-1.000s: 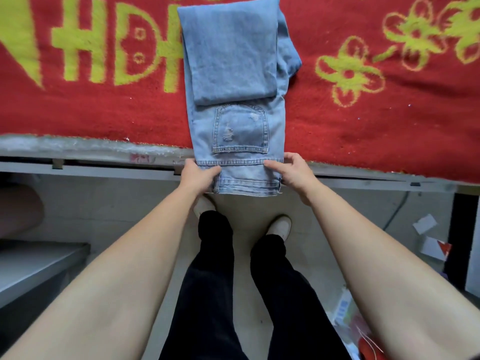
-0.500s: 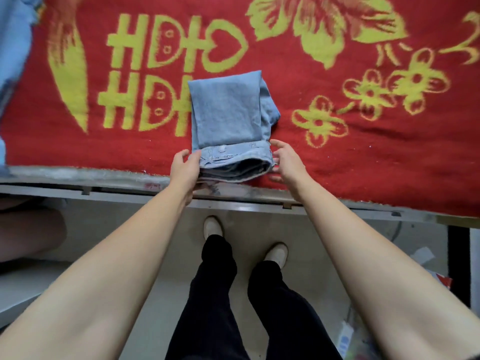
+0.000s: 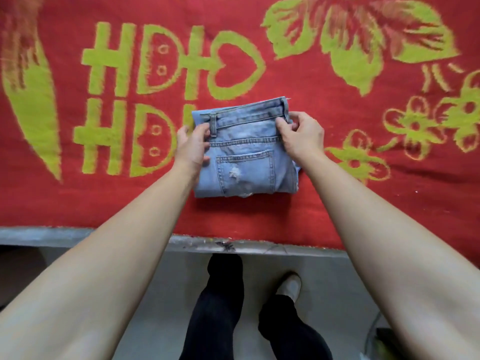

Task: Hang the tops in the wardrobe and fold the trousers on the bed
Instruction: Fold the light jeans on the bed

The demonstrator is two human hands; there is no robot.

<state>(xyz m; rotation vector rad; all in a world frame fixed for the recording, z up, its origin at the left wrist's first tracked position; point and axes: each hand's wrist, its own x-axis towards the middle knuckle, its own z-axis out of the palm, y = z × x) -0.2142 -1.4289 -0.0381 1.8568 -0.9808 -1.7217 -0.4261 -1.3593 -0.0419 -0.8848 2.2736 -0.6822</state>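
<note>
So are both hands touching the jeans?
Touching. The head view shows the left hand gripping the side edge of the jeans, thumb on top, and the right hand pinching the waistband corner.

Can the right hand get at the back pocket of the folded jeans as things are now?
Probably yes. The right hand pinches the jeans at the waistband, and the back pocket lies face up and uncovered, just nearer the person. It would only need to let go first.
</note>
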